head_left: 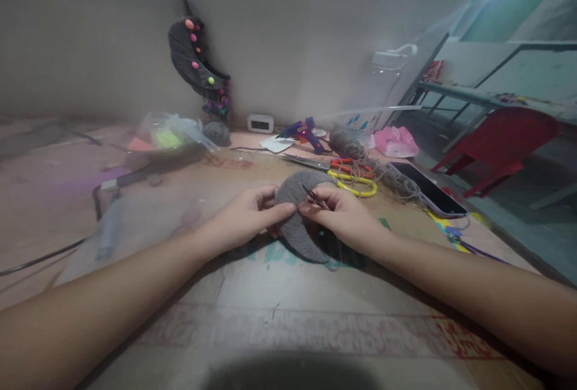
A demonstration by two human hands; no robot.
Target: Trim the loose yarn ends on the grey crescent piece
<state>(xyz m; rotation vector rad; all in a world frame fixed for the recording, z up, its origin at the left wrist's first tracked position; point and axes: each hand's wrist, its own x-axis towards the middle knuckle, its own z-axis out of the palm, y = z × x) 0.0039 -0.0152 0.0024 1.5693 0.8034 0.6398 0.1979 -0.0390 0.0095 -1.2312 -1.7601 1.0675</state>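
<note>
A crescent wrapped in grey yarn [300, 234] is held up over the table between both hands. My left hand [252, 213] pinches its left edge, thumb on the front face and fingers behind. In my right hand [340, 213] a small dark pointed tool, like tweezers or small scissors [318, 199], lies between thumb and fingers against the crescent's inner side; its exact kind is hard to make out. A loose yarn end hangs at the crescent's lower tip. Just behind lie scissors with yellow and orange handles [356, 184].
A purple glue gun [306, 133], grey yarn [347, 142], a phone [428, 188] and a pink packet [395, 141] lie at the back and right. A small white clock [260, 123] stands by the wall. A decorated crescent [184, 56] hangs above. A cable [45, 256] runs left.
</note>
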